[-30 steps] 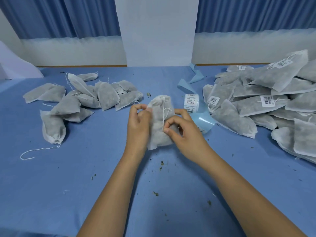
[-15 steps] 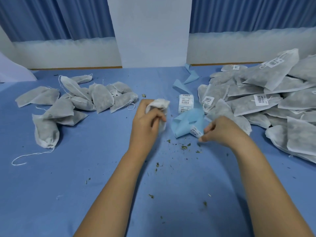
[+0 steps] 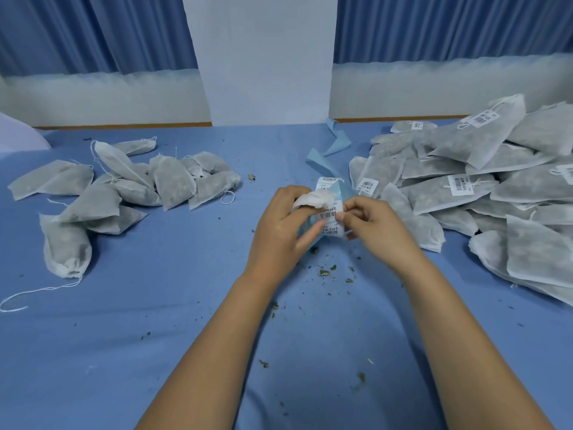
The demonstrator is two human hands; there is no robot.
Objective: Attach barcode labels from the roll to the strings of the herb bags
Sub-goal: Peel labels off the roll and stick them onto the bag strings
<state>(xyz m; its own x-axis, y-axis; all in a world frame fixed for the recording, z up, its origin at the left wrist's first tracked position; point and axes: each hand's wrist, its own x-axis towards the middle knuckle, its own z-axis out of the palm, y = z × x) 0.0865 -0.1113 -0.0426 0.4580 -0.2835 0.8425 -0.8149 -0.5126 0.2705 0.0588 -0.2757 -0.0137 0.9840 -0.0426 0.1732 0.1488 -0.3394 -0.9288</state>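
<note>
Peel step under way at centre frame, label not yet on a string.

L hand (image 3: 283, 234) is curled round the bunched neck of a herb bag (image 3: 313, 198) just above centre, its fingertips also propping the blue liner (image 3: 342, 192). R hand (image 3: 376, 226) is beside it, thumb and forefinger pinched on the edge of a barcode label (image 3: 328, 215). The label roll (image 3: 325, 180) peeks out just behind. That bag's string is hidden in the grip, can't tell where it runs. Unlabelled bags (image 3: 173, 187) wait mid-left, tagged pile (image 3: 459, 187) is stacked at right, and herb crumbs (image 3: 325, 271) dot the table (image 3: 155, 336). Next, prob.: lift the label clean off the liner, free the string w/ the L hand, then fold the sticky side round it w/o creasing.
</note>
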